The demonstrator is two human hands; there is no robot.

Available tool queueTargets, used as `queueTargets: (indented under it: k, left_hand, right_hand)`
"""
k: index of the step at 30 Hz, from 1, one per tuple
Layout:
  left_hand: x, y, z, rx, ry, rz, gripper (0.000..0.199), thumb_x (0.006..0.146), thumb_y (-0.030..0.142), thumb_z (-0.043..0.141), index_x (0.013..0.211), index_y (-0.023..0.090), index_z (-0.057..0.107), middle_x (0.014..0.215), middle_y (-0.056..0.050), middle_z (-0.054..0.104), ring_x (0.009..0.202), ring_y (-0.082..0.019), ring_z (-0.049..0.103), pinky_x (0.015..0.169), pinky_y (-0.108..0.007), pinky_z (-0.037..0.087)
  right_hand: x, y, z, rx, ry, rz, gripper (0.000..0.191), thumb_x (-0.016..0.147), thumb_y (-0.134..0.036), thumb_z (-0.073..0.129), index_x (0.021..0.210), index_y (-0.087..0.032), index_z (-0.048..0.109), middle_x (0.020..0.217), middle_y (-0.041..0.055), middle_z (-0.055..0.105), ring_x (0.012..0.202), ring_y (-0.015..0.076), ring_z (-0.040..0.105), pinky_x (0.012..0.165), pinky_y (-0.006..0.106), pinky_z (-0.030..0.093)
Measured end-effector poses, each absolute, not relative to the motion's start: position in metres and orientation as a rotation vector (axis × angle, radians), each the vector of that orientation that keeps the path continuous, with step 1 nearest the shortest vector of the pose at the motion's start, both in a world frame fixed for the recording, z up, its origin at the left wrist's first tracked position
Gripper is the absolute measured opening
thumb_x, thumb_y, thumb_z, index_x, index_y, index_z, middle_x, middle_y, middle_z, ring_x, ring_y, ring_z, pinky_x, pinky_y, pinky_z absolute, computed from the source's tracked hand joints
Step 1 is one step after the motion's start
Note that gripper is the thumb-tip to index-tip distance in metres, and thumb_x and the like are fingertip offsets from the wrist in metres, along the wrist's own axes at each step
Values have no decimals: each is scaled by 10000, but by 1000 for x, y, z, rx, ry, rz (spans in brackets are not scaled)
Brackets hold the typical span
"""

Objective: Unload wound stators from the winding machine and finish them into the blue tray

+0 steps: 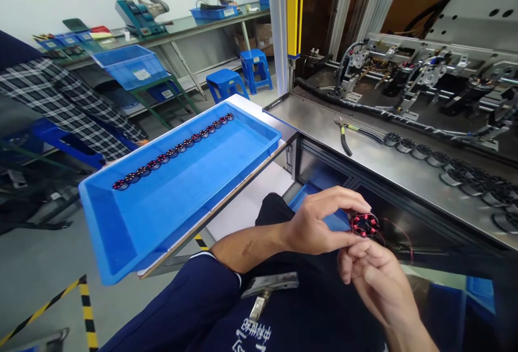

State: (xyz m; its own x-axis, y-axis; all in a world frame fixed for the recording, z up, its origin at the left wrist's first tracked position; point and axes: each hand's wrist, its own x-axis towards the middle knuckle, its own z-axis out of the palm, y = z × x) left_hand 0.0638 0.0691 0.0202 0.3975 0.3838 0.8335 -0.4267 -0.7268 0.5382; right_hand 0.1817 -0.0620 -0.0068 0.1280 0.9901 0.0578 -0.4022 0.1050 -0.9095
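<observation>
My left hand (319, 222) pinches a motor stator (365, 225) between thumb and fingers, over my lap. The stator is a black ring wound with red wire, its open middle facing me. A loose, thin red wire (400, 230) curves away from it to the right. Just below the stator, my right hand (374, 273) is closed, with its fingers curled together close to the left thumb. What these fingers hold, if anything, is hidden.
A blue tray (194, 195) on my left carries a row of red-wound stators (178, 149). On the metal machine ledge (319, 120) lie cutting pliers (343, 136) and several black wheel-like parts (421, 151). A winding machine (429, 74) stands behind. A person (68, 103) is at far left.
</observation>
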Motion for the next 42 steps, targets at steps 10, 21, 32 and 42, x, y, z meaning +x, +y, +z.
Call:
queueTargets:
  k: [10,21,32,42]
  left_hand:
    - [66,75,7,1583,-113,1048,441,742,299,866,1114,118,712,1122,-128,692,979,-195,706,884,-329,618]
    - [59,73,3,1628,-114,800,511,828,247,777,1325,205,667,1227,-135,601,1056,-191,659,939,-320,573]
    - [65,65,-2,1059,-11,673,624,640,178,927,1193,157,640,1113,-98,729,933,-154,739,918,-329,582]
    - [66,62,3,1102,147,615,607,712,259,887,1277,164,689,1204,-135,725,988,-192,743,964,-342,584]
  right_hand:
    - [199,-77,-18,-936,-1046,1300,119,854,-328,787,820,-222,746,515,-1,588,457,93,510,481,197,381]
    - [221,-62,34,-1282,-1062,1071,359,906,-438,699,663,-178,658,578,35,598,563,127,565,565,226,486]
    - [217,-70,8,-1239,-1177,1017,399,902,-438,703,601,-194,613,529,6,538,539,121,510,523,231,405]
    - [210,-68,-14,-1416,-1130,840,393,902,-453,703,618,-196,618,543,-5,563,526,108,521,537,213,439]
